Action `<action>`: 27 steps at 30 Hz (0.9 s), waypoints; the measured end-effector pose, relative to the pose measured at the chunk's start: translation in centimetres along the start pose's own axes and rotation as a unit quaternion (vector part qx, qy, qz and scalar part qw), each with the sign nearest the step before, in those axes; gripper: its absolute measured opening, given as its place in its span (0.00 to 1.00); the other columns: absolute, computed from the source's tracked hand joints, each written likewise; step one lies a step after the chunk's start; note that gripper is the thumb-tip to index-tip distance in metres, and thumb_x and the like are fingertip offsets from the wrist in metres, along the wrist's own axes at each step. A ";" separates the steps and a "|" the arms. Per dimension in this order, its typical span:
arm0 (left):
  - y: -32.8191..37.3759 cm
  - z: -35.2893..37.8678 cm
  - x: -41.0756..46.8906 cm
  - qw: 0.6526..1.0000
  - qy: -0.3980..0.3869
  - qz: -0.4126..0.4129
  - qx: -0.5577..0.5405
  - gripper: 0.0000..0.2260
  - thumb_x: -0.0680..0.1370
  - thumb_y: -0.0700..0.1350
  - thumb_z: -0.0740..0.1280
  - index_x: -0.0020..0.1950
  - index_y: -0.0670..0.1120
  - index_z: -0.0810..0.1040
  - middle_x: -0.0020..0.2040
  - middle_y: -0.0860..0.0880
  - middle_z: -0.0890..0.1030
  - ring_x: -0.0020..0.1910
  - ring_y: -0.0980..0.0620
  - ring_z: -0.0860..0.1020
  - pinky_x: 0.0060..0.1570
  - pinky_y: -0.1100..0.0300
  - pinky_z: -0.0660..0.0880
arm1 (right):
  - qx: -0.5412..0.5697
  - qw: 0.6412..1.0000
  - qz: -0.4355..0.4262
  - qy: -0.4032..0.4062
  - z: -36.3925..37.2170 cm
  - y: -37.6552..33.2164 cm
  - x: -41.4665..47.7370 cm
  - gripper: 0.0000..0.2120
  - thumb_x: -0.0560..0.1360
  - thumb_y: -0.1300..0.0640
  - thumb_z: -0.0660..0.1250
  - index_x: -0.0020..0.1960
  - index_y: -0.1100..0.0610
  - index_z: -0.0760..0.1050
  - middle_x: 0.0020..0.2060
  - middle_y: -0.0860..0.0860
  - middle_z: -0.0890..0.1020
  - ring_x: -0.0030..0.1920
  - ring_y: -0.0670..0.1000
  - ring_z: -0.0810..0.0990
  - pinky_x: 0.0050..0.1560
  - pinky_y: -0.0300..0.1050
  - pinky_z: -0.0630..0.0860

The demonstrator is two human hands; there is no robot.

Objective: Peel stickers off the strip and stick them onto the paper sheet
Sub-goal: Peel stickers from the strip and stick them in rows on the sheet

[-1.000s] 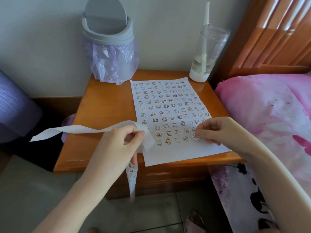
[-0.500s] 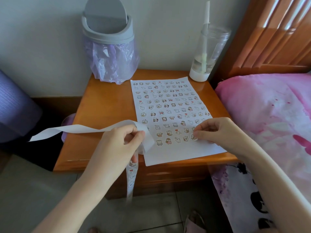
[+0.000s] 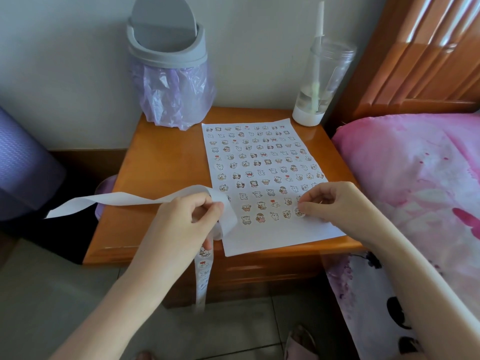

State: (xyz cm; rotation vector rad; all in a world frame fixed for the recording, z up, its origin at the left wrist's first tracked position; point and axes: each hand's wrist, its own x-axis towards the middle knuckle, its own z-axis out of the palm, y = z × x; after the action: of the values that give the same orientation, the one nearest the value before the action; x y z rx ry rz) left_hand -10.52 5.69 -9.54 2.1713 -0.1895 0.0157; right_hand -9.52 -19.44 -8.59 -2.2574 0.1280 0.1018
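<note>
Near the nightstand's (image 3: 161, 165) front right corner, your right hand (image 3: 335, 203) pinches a round sticker (image 3: 299, 212) against the paper sheet (image 3: 272, 237), ending the nearest row. Set it level with that row, then rub it flat from one edge across. Your left hand (image 3: 187, 224), apart, grips the strip (image 3: 117, 200): its bare end trails past the left edge, and its loaded end hangs over the front edge. The sheet's long axis runs front to back.

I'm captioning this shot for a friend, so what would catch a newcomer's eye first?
The paper sheet on the wooden nightstand, nearly filled with rows of tiny cartoon stickers. Near its front edge the right hand holds a round sticker against it, while the left hand grips the long white strip.
</note>
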 end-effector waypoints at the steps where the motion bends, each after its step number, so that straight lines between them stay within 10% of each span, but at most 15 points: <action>1: 0.0 0.0 0.0 1.000 0.000 0.000 0.001 0.09 0.77 0.50 0.63 0.43 0.49 0.79 0.23 0.55 0.77 0.26 0.58 0.79 0.28 0.73 0.72 | -0.002 1.000 -0.003 0.000 0.0 0.0 0.0 0.00 0.70 0.59 0.72 0.41 0.55 0.82 0.36 0.49 0.83 0.33 0.44 0.76 0.35 0.37 0.72; 27: -0.2 0.0 0.0 1.000 0.004 -0.005 -0.002 0.09 0.78 0.48 0.63 0.42 0.47 0.79 0.22 0.54 0.77 0.24 0.58 0.78 0.27 0.72 0.72 | -0.044 0.999 -0.018 0.015 0.2 0.8 0.4 0.06 0.70 0.54 0.72 0.43 0.53 0.76 0.35 0.55 0.80 0.35 0.51 0.74 0.38 0.47 0.70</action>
State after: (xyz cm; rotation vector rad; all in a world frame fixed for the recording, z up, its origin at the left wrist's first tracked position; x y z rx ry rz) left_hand -10.49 5.78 -9.66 2.1673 -0.1739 0.0194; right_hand -9.24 -19.82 -9.35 -2.3484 0.0999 0.0563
